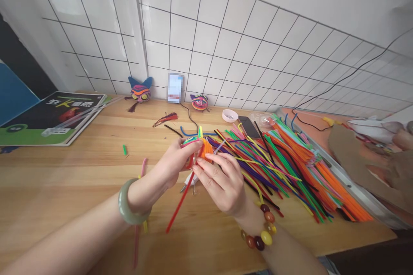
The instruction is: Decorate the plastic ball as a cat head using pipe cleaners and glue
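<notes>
My left hand (pixel 174 159), with a pale green bangle on the wrist, is closed on a small craft piece (pixel 205 149) of orange, green and blue pipe cleaners. The fingers of my right hand (pixel 222 178) press against the piece's right and lower side, their tips close together. From the underside of the piece a red pipe cleaner (pixel 180 203) hangs down to the left. A white tool with a pointed metal tip (pixel 189 181) lies on the table below the hands, partly hidden by them. My fingers cover much of the piece.
Many coloured pipe cleaners (pixel 284 167) spread over the table's right side. Behind stand two finished animal faces (pixel 140 91), (pixel 199 102) a lit phone (pixel 175 88), a pink bowl (pixel 230 115) and a dark phone (pixel 249 127). Magazines (pixel 54 116) lie at the left.
</notes>
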Demonstrator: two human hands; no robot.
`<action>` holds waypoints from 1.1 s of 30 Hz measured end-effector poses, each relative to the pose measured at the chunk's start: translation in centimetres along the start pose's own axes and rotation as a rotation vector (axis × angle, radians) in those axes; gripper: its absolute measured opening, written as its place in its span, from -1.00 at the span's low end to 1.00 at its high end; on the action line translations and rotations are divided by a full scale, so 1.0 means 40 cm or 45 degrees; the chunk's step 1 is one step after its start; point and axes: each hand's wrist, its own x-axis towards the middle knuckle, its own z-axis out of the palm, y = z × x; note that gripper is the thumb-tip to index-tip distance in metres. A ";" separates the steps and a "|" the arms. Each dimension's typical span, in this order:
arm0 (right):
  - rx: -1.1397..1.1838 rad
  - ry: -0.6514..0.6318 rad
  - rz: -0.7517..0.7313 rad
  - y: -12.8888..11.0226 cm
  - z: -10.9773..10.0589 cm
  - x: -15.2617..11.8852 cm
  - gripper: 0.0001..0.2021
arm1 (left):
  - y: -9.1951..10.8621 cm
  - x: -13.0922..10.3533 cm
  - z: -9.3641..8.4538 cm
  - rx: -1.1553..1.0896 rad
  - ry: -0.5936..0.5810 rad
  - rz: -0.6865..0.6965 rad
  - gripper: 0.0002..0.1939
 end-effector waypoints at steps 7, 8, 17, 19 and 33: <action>0.023 0.008 0.034 0.001 0.011 0.000 -0.79 | 0.001 -0.001 0.000 0.015 -0.025 0.015 -0.63; 0.030 0.003 0.027 0.002 0.011 -0.001 -0.78 | 0.001 0.000 -0.001 0.012 -0.026 0.015 -0.63; 0.045 -0.015 0.011 0.003 0.005 -0.003 -0.77 | 0.005 -0.002 -0.002 0.002 -0.043 0.008 -0.65; 0.042 -0.005 0.007 0.002 0.006 -0.003 -0.77 | 0.004 0.000 -0.002 0.015 -0.042 0.007 -0.65; 0.080 0.039 0.007 -0.005 0.008 0.008 -0.79 | 0.007 0.003 0.006 0.151 0.108 0.128 -0.60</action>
